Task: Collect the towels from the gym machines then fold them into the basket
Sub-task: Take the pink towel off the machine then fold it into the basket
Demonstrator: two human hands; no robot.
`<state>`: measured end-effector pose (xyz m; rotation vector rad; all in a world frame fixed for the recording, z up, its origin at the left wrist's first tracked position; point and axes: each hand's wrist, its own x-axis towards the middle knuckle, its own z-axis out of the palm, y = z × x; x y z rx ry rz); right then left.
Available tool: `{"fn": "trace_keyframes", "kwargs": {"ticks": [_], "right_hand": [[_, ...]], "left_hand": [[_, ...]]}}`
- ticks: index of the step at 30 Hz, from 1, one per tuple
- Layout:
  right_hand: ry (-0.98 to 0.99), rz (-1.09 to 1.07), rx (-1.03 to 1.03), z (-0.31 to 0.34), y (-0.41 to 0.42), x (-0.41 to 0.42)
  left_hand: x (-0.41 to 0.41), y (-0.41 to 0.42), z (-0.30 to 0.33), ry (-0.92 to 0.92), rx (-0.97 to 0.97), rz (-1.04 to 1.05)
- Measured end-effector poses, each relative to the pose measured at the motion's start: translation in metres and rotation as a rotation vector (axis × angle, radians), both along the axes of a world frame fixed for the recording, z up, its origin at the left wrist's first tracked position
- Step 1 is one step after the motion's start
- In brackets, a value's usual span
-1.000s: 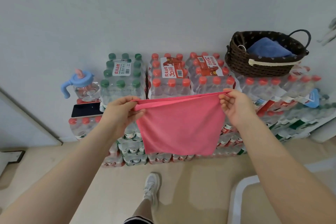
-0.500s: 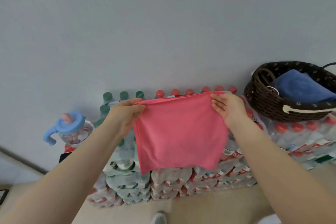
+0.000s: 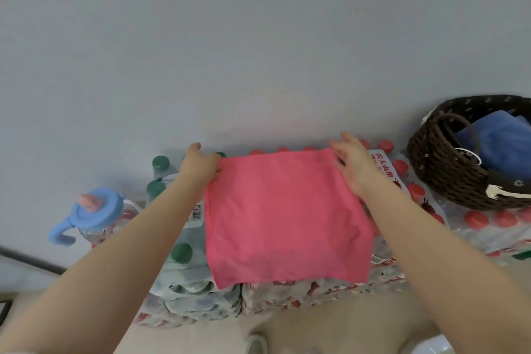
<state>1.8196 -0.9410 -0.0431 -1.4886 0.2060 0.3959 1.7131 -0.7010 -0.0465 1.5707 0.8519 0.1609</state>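
A pink towel (image 3: 284, 215), folded to a rough square, lies spread over the tops of stacked water-bottle packs (image 3: 195, 293). My left hand (image 3: 201, 167) pinches its far left corner. My right hand (image 3: 355, 164) rests on its far right corner, fingers partly spread. To the right, a dark brown woven basket (image 3: 439, 169) stands on the bottle packs with a folded blue towel (image 3: 500, 144) inside it.
A blue-lidded sippy cup (image 3: 92, 213) stands at the left on the packs. A grey wall rises directly behind the stack. Beige floor and the tip of my white shoe (image 3: 255, 343) show below.
The pink towel went from hanging in the air between my hands to lying flat on the bottle packs. Both hands moved forward and down, and the view tilted up.
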Motion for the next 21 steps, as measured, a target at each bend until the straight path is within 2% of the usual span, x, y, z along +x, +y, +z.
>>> {"fn": "trace_keyframes", "kwargs": {"ticks": [4,7,9,12,15,18,21], "right_hand": [[-0.160,0.102,-0.183,-0.001,-0.026,-0.032],[-0.315,0.134,-0.418,-0.009,-0.053,-0.060],[-0.380,0.109,-0.531,-0.015,-0.071,-0.082],[-0.412,-0.078,-0.565,-0.024,-0.094,-0.120],[-0.223,-0.095,-0.572,-0.045,-0.105,-0.153],[0.037,-0.007,-0.422,-0.058,-0.101,-0.173],[0.064,0.013,-0.333,-0.052,-0.097,-0.177]], "left_hand": [[-0.036,-0.018,-0.004,0.015,0.336,-0.136],[-0.072,-0.030,-0.006,0.048,0.396,-0.127],[-0.098,-0.040,-0.005,0.017,0.316,-0.054],[-0.138,-0.062,-0.010,0.014,0.296,0.014],[-0.172,-0.088,-0.030,0.084,0.206,0.050],[-0.186,-0.103,-0.053,0.147,-0.044,0.097],[-0.182,-0.113,-0.060,0.127,-0.206,0.189]]}}
